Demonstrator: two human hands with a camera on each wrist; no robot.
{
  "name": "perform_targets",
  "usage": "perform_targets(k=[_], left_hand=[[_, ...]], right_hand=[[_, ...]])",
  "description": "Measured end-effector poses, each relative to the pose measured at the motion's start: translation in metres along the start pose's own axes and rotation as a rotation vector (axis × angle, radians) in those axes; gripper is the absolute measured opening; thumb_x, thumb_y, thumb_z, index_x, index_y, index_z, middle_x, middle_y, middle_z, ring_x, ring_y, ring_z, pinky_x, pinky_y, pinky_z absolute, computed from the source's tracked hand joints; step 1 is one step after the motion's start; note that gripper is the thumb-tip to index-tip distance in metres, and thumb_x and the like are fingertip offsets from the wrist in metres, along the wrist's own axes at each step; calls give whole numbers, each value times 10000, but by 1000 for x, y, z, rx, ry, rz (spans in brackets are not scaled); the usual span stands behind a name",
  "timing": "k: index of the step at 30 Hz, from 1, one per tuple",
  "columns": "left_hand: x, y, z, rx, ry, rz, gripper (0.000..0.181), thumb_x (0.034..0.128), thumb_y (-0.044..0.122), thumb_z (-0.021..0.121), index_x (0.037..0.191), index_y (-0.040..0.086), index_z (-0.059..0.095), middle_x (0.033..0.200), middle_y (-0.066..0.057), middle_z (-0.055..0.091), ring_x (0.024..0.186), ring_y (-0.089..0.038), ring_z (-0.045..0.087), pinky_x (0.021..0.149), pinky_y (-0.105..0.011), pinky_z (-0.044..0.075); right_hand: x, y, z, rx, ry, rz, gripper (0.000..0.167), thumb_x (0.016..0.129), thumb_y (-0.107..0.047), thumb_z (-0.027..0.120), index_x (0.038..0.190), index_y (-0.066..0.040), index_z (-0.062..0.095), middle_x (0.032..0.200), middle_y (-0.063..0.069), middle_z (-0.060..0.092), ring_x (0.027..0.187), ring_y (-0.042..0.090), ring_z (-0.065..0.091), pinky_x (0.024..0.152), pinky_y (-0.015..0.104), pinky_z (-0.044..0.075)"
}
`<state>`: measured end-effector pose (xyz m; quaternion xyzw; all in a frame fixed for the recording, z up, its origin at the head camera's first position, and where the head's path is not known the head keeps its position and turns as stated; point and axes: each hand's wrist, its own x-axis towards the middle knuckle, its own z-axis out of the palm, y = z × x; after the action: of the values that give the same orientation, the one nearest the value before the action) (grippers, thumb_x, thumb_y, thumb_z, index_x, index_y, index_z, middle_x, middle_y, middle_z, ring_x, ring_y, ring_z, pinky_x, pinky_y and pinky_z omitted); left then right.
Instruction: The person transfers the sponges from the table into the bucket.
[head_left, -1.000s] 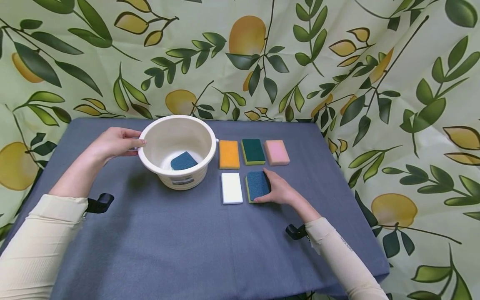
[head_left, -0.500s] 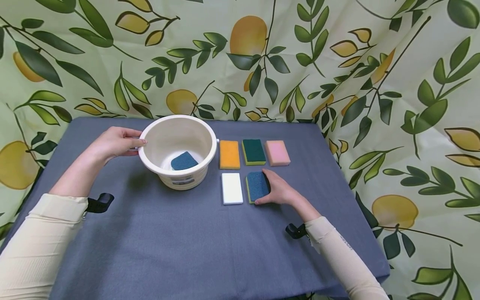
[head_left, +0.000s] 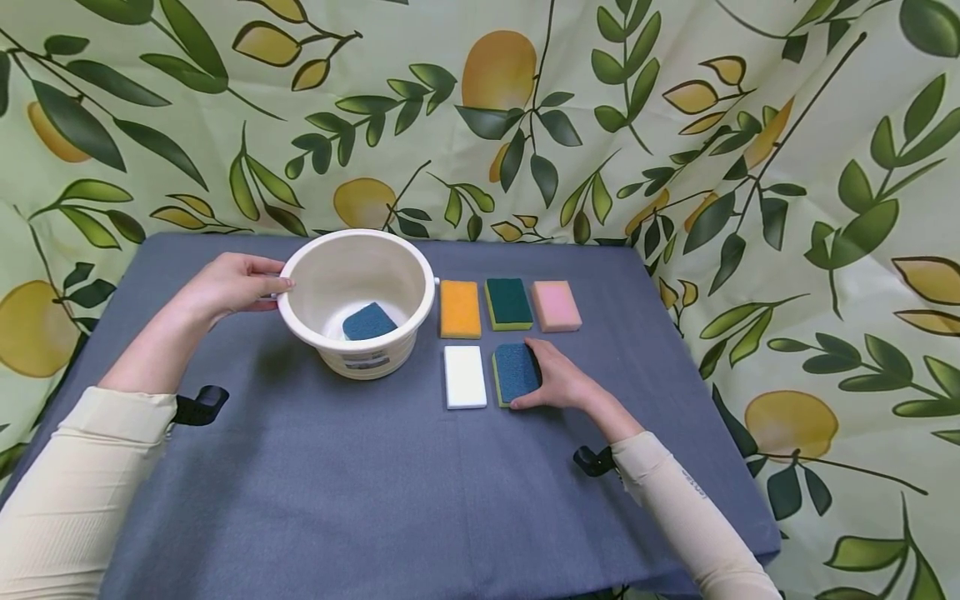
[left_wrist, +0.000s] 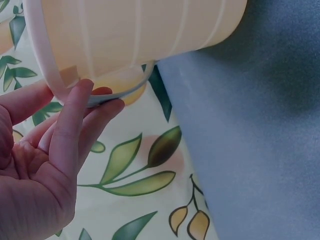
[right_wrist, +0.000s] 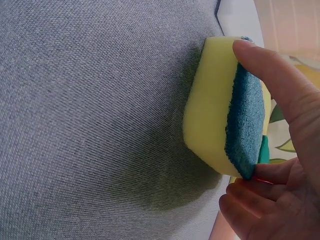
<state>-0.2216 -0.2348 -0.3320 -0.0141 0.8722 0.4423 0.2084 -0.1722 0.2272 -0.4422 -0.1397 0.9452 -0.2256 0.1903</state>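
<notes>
A cream bucket (head_left: 371,354) stands at the back left of the table with a blue piece of sponge (head_left: 368,322) inside. The left hand (head_left: 234,287) grips its rim at the left; in the left wrist view that hand (left_wrist: 55,145) has its fingers at the rim and handle (left_wrist: 135,89). The right hand (head_left: 558,379) holds a blue-topped yellow sponge (head_left: 516,371) by its edges, thumb at the near end. In the right wrist view this sponge (right_wrist: 212,105) lies low at the cloth, between the thumb and fingers of the hand (right_wrist: 285,165).
Right of the bucket lie an orange sponge (head_left: 460,309), a dark green-topped sponge (head_left: 509,303) and a pink sponge (head_left: 557,305). A white block (head_left: 465,377) is left of the held sponge. Patterned fabric (head_left: 420,125) hangs behind the blue-grey table (head_left: 337,500).
</notes>
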Motion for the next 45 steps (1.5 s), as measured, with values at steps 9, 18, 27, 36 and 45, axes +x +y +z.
perform_targets(k=[9,18,27,36,45], left_hand=[[-1,1,0,-1,-1,0,602,991,213,579,1435,-124,354,1383,-334,439,849,-27,614,807,-287,583],[-1,2,0,0,3,-3,597,989,221,584,1430,-118,369,1374,-326,451,851,-42,613,803,-288,585],[-2,1,1,14,8,4,588,991,216,579,1423,-125,374,1367,-338,452,892,-87,625,812,-310,584],[0,0,2,6,8,1,582,992,211,577,1426,-121,374,1377,-332,444,917,-113,621,824,-318,581],[-1,0,1,11,12,13,578,990,204,579,1418,-129,379,1364,-341,451,904,-105,622,821,-323,583]], right_hand=[[0,0,-2,-12,-21,-15,1175,705,-418,864,1528,28,154,1544,237,236,1363,367,314,1121,530,320],[-3,-2,-8,6,2,-15,1148,708,-464,849,1517,25,199,1511,237,291,1301,355,376,1087,533,367],[-6,-5,-30,-22,40,-58,1145,701,-458,857,1501,55,220,1494,238,329,1284,354,405,1065,532,386],[-5,-13,-49,-46,63,-69,1151,682,-457,869,1496,58,237,1458,212,376,1213,319,431,1023,501,419],[-7,-21,-71,-58,85,-82,1143,675,-453,876,1489,53,253,1434,215,389,1205,350,443,993,506,448]])
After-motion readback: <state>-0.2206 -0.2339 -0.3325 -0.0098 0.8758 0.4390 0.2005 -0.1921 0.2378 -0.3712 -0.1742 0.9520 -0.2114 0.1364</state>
